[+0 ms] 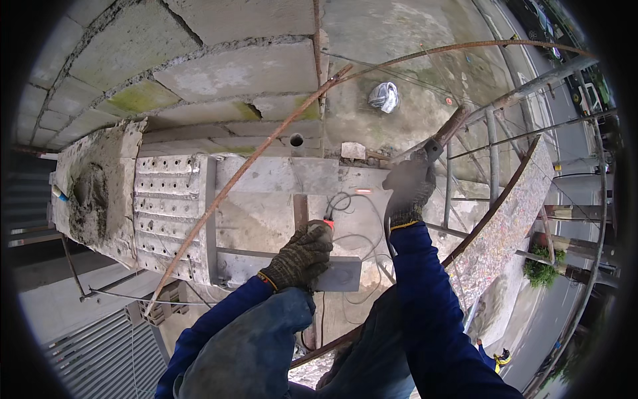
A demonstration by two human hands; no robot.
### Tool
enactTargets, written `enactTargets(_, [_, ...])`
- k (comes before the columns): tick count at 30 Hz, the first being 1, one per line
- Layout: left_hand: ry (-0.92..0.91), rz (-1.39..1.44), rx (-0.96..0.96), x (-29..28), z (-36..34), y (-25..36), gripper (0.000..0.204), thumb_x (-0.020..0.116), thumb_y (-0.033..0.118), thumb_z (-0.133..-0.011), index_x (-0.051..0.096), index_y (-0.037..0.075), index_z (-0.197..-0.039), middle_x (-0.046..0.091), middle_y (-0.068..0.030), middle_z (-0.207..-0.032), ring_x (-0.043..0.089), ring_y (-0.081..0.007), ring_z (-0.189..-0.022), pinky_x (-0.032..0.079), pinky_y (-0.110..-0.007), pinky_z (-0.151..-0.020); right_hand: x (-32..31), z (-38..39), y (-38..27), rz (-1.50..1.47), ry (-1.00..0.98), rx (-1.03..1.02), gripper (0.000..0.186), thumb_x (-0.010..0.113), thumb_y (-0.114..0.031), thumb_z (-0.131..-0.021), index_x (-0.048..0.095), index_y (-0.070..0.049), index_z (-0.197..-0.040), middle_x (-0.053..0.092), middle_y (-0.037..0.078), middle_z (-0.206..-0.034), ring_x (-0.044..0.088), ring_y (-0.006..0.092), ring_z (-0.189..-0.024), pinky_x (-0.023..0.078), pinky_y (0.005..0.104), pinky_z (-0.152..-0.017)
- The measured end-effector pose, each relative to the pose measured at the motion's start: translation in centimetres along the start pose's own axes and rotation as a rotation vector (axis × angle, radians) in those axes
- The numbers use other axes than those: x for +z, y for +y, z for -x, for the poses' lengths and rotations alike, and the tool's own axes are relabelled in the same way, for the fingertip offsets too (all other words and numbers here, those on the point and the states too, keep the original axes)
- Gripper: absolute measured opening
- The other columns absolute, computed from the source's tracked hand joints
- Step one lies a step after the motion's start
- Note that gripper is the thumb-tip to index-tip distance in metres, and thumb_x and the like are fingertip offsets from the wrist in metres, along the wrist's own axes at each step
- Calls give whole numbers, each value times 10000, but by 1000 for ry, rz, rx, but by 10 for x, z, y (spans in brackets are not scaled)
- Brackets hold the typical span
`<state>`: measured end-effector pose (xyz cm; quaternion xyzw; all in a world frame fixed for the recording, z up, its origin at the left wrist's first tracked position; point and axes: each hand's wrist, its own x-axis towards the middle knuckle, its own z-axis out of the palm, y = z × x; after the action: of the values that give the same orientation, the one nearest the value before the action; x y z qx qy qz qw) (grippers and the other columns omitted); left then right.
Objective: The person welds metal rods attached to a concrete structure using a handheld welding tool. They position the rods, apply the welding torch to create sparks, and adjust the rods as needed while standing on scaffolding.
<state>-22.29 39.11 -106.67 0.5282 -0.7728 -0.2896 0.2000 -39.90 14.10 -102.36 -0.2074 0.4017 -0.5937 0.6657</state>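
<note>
My left hand, in a knitted glove, is closed on a red corded tool just above a grey metal plank by my knee; most of the tool is hidden. My right hand, also gloved, is raised at the right, its fingers around something dark that I cannot make out, beside the lower end of a rusty steel tube. A cable runs in loops from near the red tool over the concrete below.
A block wall fills the upper left. Perforated planks and a mortar-covered board lie left. A long rebar crosses diagonally. Scaffold tubes stand right. A white bag sits below. A person in a yellow helmet is lower right.
</note>
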Motion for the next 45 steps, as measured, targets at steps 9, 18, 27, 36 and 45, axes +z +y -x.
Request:
enactTargets(9, [24, -66, 42, 7, 2, -4, 287, 603, 313, -859, 674, 201, -1113, 553, -53, -1391, 297, -328, -1471, 152, -555, -1213, 3, 18, 0, -47, 24, -122, 211, 684, -254, -921, 548, -92, -919, 537, 28, -616, 508, 171, -412, 421, 320, -347])
enactTargets(18, [-13, -120, 50, -18, -21, 17, 258, 617, 304, -800, 692, 182, -1015, 554, -53, -1342, 342, -341, -1422, 191, -571, -1190, -11, 21, -16, -115, 190, 179, 249, 708, -294, -889, 532, -136, -968, 536, 42, -619, 511, 204, -393, 394, 333, -323])
enactTargets(27, [31, -234, 66, 25, -13, -7, 252, 628, 326, -810, 708, 203, -1015, 571, -48, -1334, 336, -353, -1419, 170, -618, -1177, 15, -68, 16, 552, -100, -74, 242, 691, -261, -919, 555, -112, -1052, 548, 11, -717, 480, 131, -412, 388, 309, -354])
enactTargets(36, [-41, -111, 37, -11, -12, 13, 235, 607, 301, -823, 717, 183, -994, 572, -52, -1343, 305, -380, -1438, 150, -621, -1181, 39, -47, 10, 488, -4, 143, 209, 622, -272, -970, 570, -130, -1115, 538, -6, -659, 462, 127, -369, 329, 299, -303])
enactTargets(45, [-25, -60, 22, -2, -6, 3, 255, 608, 323, -842, 710, 187, -1032, 575, -54, -1355, 286, -359, -1460, 141, -615, -1187, 36, -44, 18, 450, -20, 148, 279, 667, -344, -946, 605, -141, -1126, 539, -14, -630, 466, 121, -348, 320, 297, -291])
